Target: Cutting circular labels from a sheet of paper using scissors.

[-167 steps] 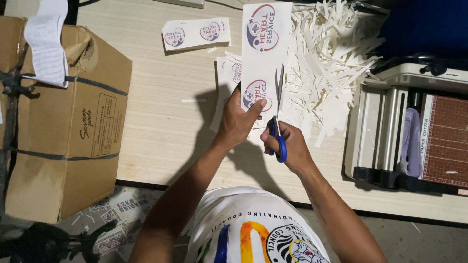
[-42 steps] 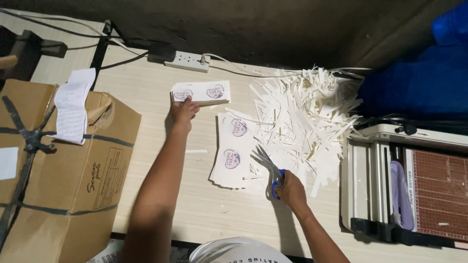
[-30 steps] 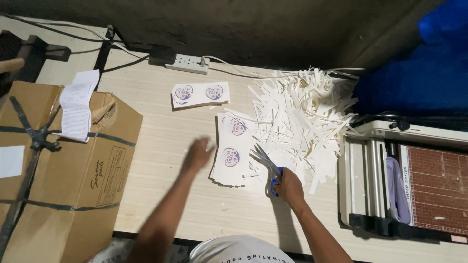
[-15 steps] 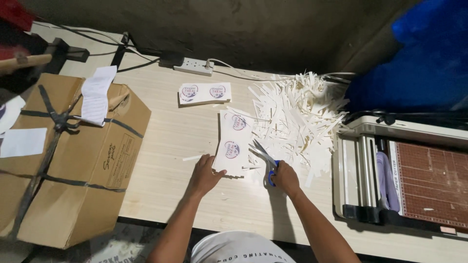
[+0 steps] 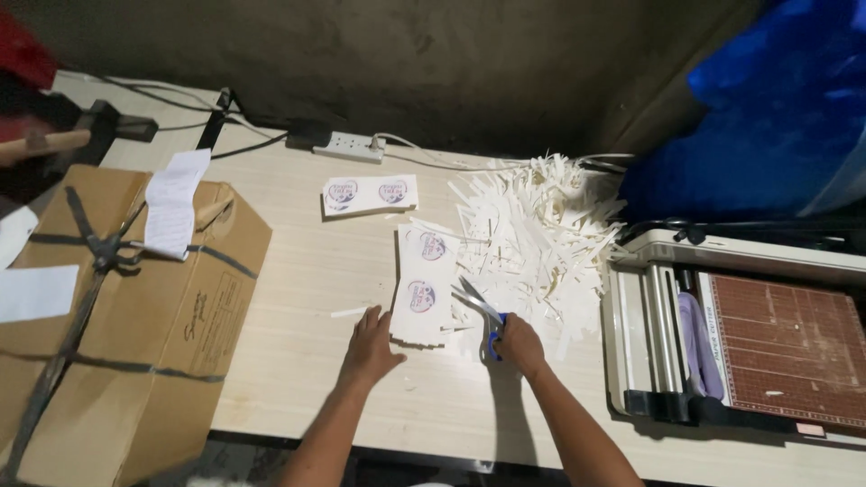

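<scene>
My left hand (image 5: 370, 344) lies flat on the desk (image 5: 298, 271), fingers spread, their tips touching the near left corner of the stack of printed sheets (image 5: 422, 284) in front of me. My right hand (image 5: 519, 343) is closed around the blue handles of the scissors (image 5: 483, 311), whose blades stand open and point up and left toward the stack's right edge. A smaller cut pile of labels (image 5: 370, 194) sits farther back, near the white power strip (image 5: 349, 144), and the heap of paper strips (image 5: 532, 239) spreads just right of the stack. I judge I am between cuts, about to lift a fresh sheet. That calls for peeling one sheet off cleanly with my left fingers while keeping the blades clear.
</scene>
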